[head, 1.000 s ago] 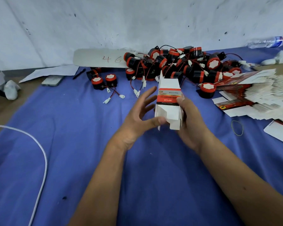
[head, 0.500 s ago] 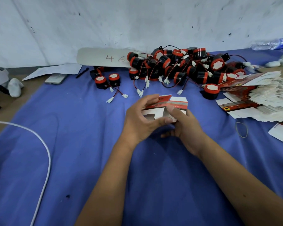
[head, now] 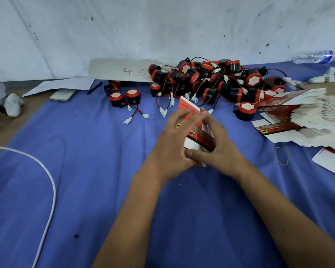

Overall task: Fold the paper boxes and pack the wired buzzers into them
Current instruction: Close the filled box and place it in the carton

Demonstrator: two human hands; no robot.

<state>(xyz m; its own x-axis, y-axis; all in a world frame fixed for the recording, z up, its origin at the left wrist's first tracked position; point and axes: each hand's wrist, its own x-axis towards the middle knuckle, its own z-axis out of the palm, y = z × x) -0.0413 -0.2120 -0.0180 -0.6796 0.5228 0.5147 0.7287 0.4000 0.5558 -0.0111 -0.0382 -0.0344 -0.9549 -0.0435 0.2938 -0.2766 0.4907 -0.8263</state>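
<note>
Both hands grip one red-and-white paper box (head: 190, 111) above the blue cloth at mid-table. My left hand (head: 172, 144) wraps its left side, fingers over the top. My right hand (head: 219, 146) covers its right side, thumb meeting the left thumb under it. The box tilts, a red panel pointing up and away. A heap of black-and-red wired buzzers (head: 211, 82) lies just behind. A single buzzer (head: 247, 110) stands to the right, two more buzzers (head: 124, 96) to the left.
A fanned stack of flat unfolded boxes (head: 306, 115) lies at right, with a rubber band (head: 281, 155) in front of it. A white cable (head: 46, 182) curves at left. A phone (head: 63, 94), a pen (head: 94, 88) and papers sit at the back left; a water bottle (head: 313, 57) at far right.
The box went from upright to flattened low, and now is tilted up again between both hands. The hands closed tighter around it, thumbs meeting beneath.
</note>
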